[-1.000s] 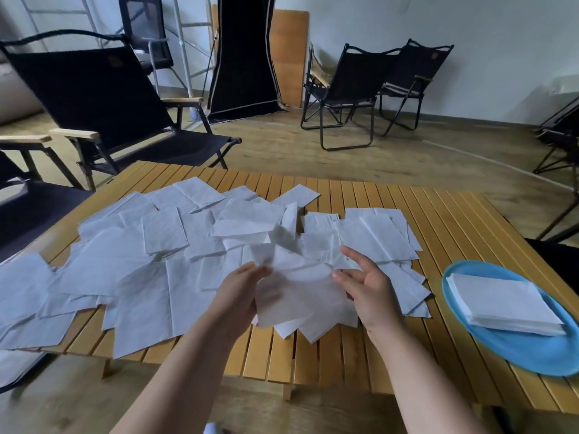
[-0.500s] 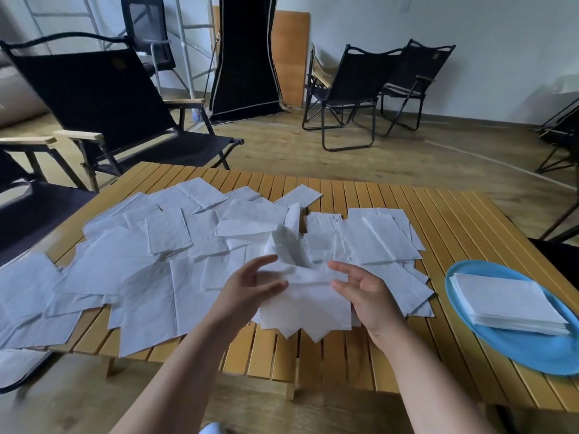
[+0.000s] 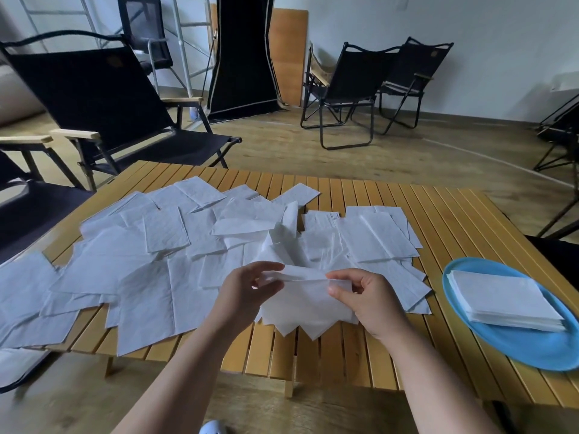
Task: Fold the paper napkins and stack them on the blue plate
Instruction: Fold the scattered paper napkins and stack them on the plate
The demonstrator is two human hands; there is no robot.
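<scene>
Head view: white paper napkin held above near table edge, top fold pinched at both ends. Left hand pinches at 9 o'clock end, right hand at 3 o'clock end. Loose unfolded white napkins spread across slatted yellow wooden table. Round blue plate at 3 o'clock carries stack of folded white napkins. Black folding chairs toward 10 o'clock.

both hands in pinching pose

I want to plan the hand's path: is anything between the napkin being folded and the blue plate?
Only flat clutter: loose napkins lie on the table between the held napkin and the blue plate. Nothing visible stands upright there. The stack already lies on the plate.
</scene>
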